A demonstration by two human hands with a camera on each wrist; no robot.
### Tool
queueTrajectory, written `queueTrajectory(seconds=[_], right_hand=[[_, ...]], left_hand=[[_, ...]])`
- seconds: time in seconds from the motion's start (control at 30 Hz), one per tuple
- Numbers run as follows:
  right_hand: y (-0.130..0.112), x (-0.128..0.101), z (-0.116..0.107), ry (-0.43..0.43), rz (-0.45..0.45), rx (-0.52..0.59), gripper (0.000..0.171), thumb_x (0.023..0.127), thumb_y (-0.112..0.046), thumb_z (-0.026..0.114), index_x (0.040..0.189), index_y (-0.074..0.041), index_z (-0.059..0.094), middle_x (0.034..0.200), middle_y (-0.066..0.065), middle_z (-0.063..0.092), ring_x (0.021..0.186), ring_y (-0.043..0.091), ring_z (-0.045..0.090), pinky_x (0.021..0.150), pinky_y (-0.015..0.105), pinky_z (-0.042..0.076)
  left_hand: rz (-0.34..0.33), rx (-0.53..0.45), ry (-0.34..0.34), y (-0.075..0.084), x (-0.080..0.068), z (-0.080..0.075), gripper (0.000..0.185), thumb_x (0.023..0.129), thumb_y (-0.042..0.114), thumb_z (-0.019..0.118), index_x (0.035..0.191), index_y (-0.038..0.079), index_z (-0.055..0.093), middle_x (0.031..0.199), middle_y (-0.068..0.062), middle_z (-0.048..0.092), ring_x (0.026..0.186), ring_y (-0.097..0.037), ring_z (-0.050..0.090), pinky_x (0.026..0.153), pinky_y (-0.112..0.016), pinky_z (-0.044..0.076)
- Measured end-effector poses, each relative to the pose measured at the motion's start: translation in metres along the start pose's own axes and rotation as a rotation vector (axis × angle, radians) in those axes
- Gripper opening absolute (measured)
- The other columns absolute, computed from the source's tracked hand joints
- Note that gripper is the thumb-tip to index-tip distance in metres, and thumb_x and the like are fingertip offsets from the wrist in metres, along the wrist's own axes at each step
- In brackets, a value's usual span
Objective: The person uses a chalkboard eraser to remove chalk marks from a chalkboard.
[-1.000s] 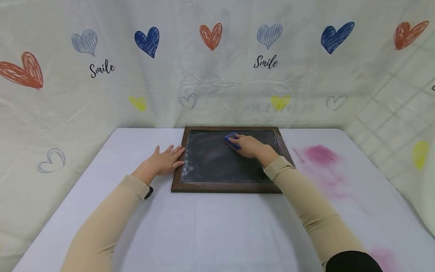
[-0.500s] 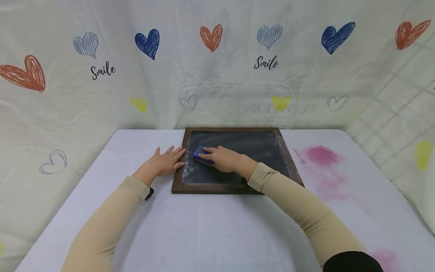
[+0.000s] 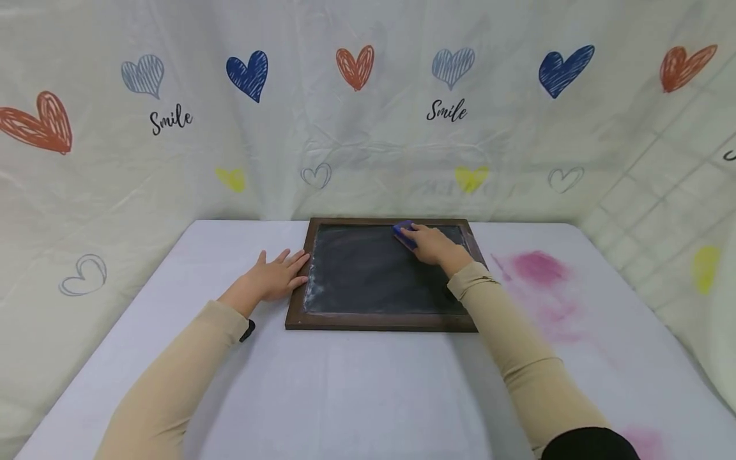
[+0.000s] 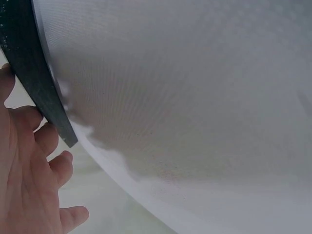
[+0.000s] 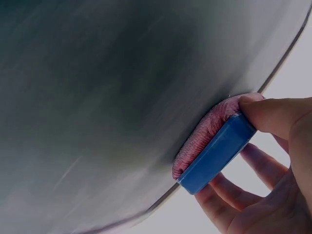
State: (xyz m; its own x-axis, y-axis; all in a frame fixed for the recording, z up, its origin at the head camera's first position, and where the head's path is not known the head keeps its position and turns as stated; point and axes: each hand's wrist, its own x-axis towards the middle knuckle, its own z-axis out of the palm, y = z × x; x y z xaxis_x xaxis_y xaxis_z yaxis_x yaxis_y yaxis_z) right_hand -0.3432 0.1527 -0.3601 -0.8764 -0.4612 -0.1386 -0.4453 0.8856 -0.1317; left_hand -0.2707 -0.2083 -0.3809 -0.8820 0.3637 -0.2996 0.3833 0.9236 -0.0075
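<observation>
A small chalkboard (image 3: 379, 281) with a brown wooden frame lies on the white-covered table. My right hand (image 3: 434, 246) grips a blue chalkboard eraser (image 3: 405, 234) near the board's far edge, right of its middle. In the right wrist view the eraser's pinkish pad (image 5: 209, 129) meets the dark surface, with the thumb on one side and fingers on the other. My left hand (image 3: 273, 276) has its fingers spread, their tips touching the board's left frame. The left wrist view shows those fingers (image 4: 46, 139) against the frame's edge (image 4: 39, 73).
Pale chalk smears run along the board's left side. Pink stains (image 3: 540, 268) mark the tablecloth right of the board. A white curtain (image 3: 368, 140) printed with hearts and "Smile" hangs behind the table.
The eraser in my right hand went from the board's upper middle to its left side, then back to the upper right of the middle. My left hand stayed at the frame.
</observation>
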Motion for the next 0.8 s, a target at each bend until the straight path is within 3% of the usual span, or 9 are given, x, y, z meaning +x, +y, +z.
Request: queueTrajectory(seconds=[0.2, 0.27, 0.37, 0.5, 0.57, 0.8], right_hand=[[0.037, -0.018, -0.006, 0.001, 0.084, 0.015, 0.062, 0.102, -0.001, 0.054, 0.16, 0.0, 0.029, 0.16, 0.034, 0.024, 0.14, 0.056, 0.035, 0.114, 0.063, 0.03], [0.04, -0.021, -0.007, -0.008, 0.097, 0.015, 0.063, 0.102, 0.0, 0.053, 0.16, 0.0, 0.028, 0.16, 0.035, 0.023, 0.141, 0.056, 0.032, 0.115, 0.064, 0.028], [0.034, -0.021, -0.007, -0.011, 0.089, 0.008, 0.063, 0.102, 0.0, 0.053, 0.16, 0.001, 0.028, 0.16, 0.036, 0.022, 0.139, 0.057, 0.035, 0.109, 0.061, 0.038], [0.002, -0.015, -0.005, 0.003, 0.019, -0.01, 0.06, 0.104, -0.003, 0.054, 0.16, -0.001, 0.032, 0.16, 0.034, 0.027, 0.136, 0.056, 0.041, 0.106, 0.057, 0.042], [-0.021, -0.013, -0.002, 0.007, -0.05, -0.021, 0.059, 0.104, -0.004, 0.056, 0.159, -0.002, 0.034, 0.159, 0.032, 0.03, 0.135, 0.053, 0.044, 0.111, 0.058, 0.038], [-0.102, -0.014, 0.01, -0.055, -0.257, -0.071, 0.062, 0.104, -0.009, 0.06, 0.161, -0.012, 0.035, 0.162, 0.023, 0.031, 0.139, 0.044, 0.045, 0.114, 0.052, 0.037]], left_hand=[[0.001, 0.0, -0.001, 0.0, 0.002, 0.001, 0.068, 0.112, 0.047, 0.032, 0.166, 0.011, 0.014, 0.171, -0.01, 0.013, 0.155, -0.036, 0.012, 0.116, -0.073, 0.006], [0.001, 0.005, -0.002, -0.001, 0.002, 0.0, 0.068, 0.112, 0.048, 0.032, 0.166, 0.011, 0.014, 0.171, -0.01, 0.013, 0.156, -0.036, 0.012, 0.116, -0.073, 0.006], [0.003, 0.009, -0.003, -0.001, 0.002, -0.001, 0.068, 0.112, 0.048, 0.032, 0.166, 0.011, 0.014, 0.171, -0.01, 0.013, 0.155, -0.036, 0.013, 0.116, -0.073, 0.006], [-0.002, 0.007, -0.007, -0.001, 0.002, -0.003, 0.069, 0.112, 0.049, 0.033, 0.166, 0.012, 0.014, 0.171, -0.01, 0.013, 0.155, -0.036, 0.013, 0.116, -0.073, 0.006], [-0.007, 0.006, -0.009, -0.001, 0.002, -0.003, 0.069, 0.112, 0.048, 0.033, 0.166, 0.012, 0.014, 0.171, -0.01, 0.013, 0.156, -0.036, 0.013, 0.116, -0.073, 0.006], [0.004, 0.002, -0.003, 0.002, -0.001, -0.003, 0.067, 0.112, 0.047, 0.032, 0.166, 0.011, 0.015, 0.171, -0.01, 0.014, 0.155, -0.037, 0.014, 0.116, -0.073, 0.007]])
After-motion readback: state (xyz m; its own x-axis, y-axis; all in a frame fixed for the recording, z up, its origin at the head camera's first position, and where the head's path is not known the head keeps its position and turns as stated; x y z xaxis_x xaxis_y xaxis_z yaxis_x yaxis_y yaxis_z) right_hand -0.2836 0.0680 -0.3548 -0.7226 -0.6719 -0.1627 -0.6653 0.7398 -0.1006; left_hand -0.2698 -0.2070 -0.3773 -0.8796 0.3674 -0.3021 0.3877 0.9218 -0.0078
